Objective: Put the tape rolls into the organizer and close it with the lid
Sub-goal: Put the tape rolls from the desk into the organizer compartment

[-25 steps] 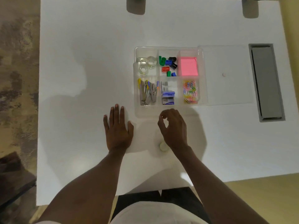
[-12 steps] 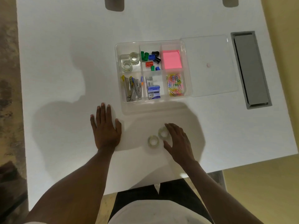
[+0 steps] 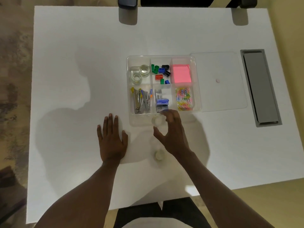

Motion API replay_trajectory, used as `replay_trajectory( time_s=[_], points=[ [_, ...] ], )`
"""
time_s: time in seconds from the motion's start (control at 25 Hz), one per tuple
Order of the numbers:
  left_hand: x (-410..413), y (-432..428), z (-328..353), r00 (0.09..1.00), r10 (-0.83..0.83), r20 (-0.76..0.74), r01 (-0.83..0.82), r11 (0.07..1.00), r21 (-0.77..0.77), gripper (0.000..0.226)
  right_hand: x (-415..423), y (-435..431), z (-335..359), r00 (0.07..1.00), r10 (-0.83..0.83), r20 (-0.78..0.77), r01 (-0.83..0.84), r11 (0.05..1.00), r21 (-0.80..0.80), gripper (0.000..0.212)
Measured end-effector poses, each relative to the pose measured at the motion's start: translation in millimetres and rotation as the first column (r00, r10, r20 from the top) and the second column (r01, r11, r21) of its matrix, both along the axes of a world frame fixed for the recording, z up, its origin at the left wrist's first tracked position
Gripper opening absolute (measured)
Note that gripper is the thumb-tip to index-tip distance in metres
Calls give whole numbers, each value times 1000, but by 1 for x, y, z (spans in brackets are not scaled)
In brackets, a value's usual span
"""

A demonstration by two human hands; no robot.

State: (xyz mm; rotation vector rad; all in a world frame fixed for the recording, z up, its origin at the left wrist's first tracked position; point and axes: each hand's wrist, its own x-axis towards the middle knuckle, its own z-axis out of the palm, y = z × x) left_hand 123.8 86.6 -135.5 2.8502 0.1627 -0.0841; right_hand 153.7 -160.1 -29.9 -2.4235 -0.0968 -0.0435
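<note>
1. Clear plastic forms the organizer [image 3: 128, 89], which has six compartments. The far row holds two tape rolls [image 3: 141, 73] at the left, coloured sharpeners [image 3: 160, 73] in the middle and a pink sticky-note pad [image 3: 181, 74] at the right. The near row holds staplers [image 3: 141, 101], staple boxes [image 3: 162, 101] and coloured paper clips [image 3: 184, 99].
2. The clear lid [image 3: 218, 81] lies flat at three o'clock from the organizer, touching or overlapping its right wall. A grey recessed panel [image 3: 260, 87] sits further out at three o'clock.
3. The white table [image 3: 74, 63] carries soft shadows of the person. Dark chair parts show at twelve o'clock, a mottled carpet at nine o'clock, and a yellowish floor to the right.
4. The right hand [image 3: 172, 134] hovers at six o'clock from the organizer, over its near wall, with fingers curled around a clear tape roll [image 3: 157, 120]. The roll is blurred, so the grip looks pinched rather than certain.
5. Another clear roll [image 3: 158, 155] rests on the table at six o'clock from that hand, just beside the wrist.
6. The left hand [image 3: 111, 139] lies flat and empty on the table, fingers spread, at eight o'clock from the organizer.
</note>
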Motion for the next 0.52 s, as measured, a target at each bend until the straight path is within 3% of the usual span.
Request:
replay_trajectory(
  time_s=[0.08,0.12,0.32,0.52],
  points=[
    [1,0,0,1000,1,-9,-1,1000,9,70,52,20,11,990,31,140,-30,1000,-9,48],
    [1,-1,0,1000,1,-14,-1,1000,17,71,78,29,18,991,24,132,-23,1000,-14,49],
    [2,-1,2,999,0,-32,1,1000,24,71,180,54,26,993,-8,-120,-22,967,-252,50],
    [2,0,2,999,2,-35,-1,1000,7,71,228,70,4,988,40,-152,-117,833,-540,42]
  ],
)
